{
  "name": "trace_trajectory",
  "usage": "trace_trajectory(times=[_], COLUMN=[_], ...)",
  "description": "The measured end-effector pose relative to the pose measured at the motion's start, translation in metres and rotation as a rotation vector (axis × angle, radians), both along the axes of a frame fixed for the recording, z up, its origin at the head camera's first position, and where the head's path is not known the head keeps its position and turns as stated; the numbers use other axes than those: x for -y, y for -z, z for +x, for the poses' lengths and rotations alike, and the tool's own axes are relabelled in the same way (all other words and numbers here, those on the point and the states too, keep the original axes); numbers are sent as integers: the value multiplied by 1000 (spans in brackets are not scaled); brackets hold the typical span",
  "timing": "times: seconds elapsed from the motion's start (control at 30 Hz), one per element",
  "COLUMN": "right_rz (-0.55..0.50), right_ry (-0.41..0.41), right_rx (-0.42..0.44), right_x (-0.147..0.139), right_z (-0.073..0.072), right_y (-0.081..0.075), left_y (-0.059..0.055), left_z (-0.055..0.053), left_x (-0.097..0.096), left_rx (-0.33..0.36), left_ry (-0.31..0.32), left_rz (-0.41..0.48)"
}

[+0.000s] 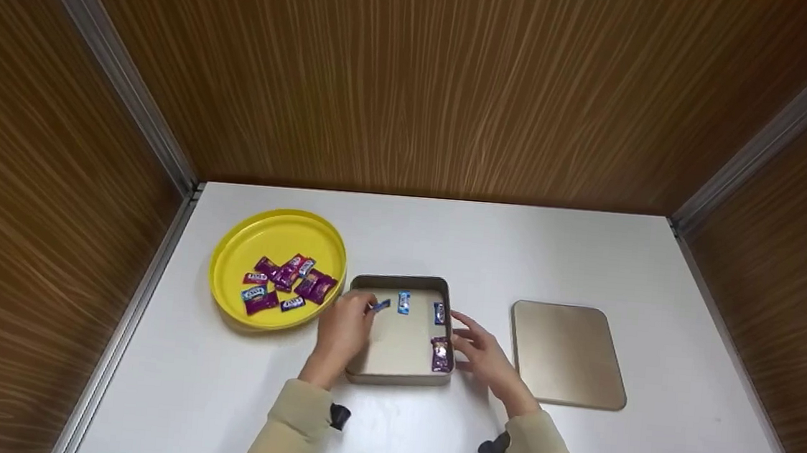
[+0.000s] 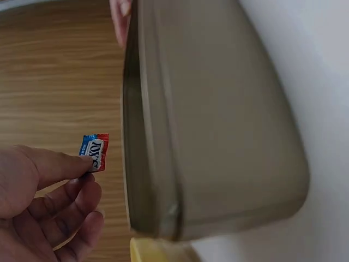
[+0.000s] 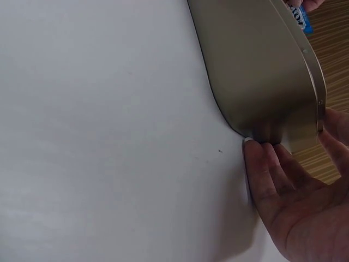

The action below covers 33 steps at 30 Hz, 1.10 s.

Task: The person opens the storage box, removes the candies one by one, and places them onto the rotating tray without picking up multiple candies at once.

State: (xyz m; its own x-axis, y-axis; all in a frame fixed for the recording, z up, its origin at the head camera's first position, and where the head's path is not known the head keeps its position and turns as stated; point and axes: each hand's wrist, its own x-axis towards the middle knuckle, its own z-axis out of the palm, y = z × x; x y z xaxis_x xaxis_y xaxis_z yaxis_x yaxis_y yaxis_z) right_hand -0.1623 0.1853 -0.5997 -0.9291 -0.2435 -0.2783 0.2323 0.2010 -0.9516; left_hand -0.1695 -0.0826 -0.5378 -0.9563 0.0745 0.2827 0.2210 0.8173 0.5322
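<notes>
My left hand point(image 1: 345, 328) is over the left side of a rectangular metal tin point(image 1: 397, 380) and pinches a small wrapped candy point(image 2: 97, 152) between thumb and forefinger. Its wrapper is blue and red with white lettering. In the head view, a light-blue candy point(image 1: 404, 303) lies near the tin's back wall. A dark-blue candy point(image 1: 439, 313) and a purple one point(image 1: 441, 355) sit along the right wall. Against the outside of that wall rests my right hand point(image 1: 485, 357), fingertips low on the side and at the rim, as the right wrist view shows.
A round yellow tray point(image 1: 225, 302) with several purple, red and blue candies stands to the left of the tin. On the right lies a flat metal lid point(image 1: 570, 355). Wood-grain panels point(image 1: 429, 84) enclose the white table point(image 1: 431, 239) at the back and both sides.
</notes>
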Motion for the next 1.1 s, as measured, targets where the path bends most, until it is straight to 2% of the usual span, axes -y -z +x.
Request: trace_trajectory(times=[0.13, 0.23, 0.37, 0.47, 0.6, 0.83, 1.0, 1.1], right_rz=[-4, -15, -21, -20, -15, -3, -8, -6], right_ry=[-16, -20, 4, 14, 12, 14, 20, 19], right_rx=[-6, -1, 18, 21, 11, 11, 16, 13], right_x=[3, 4, 1, 1, 1, 1, 1, 2], right_z=[5, 7, 0, -1, 0, 1, 2, 3], right_y=[-19, -24, -5, 0, -1, -1, -2, -6], left_y=[-6, -7, -8, -5, 3, 26, 39, 43], left_z=[-4, -6, -9, -12, -18, -27, -30, -32], left_x=[18, 31, 48, 63, 86, 122, 135, 140], left_rx=[-9, -44, -68, -57, 1, 180, 196, 171], left_ry=[-34, -60, -104, -137, -178, -292, -364, -395], left_rz=[29, 48, 68, 93, 152, 262, 269, 280])
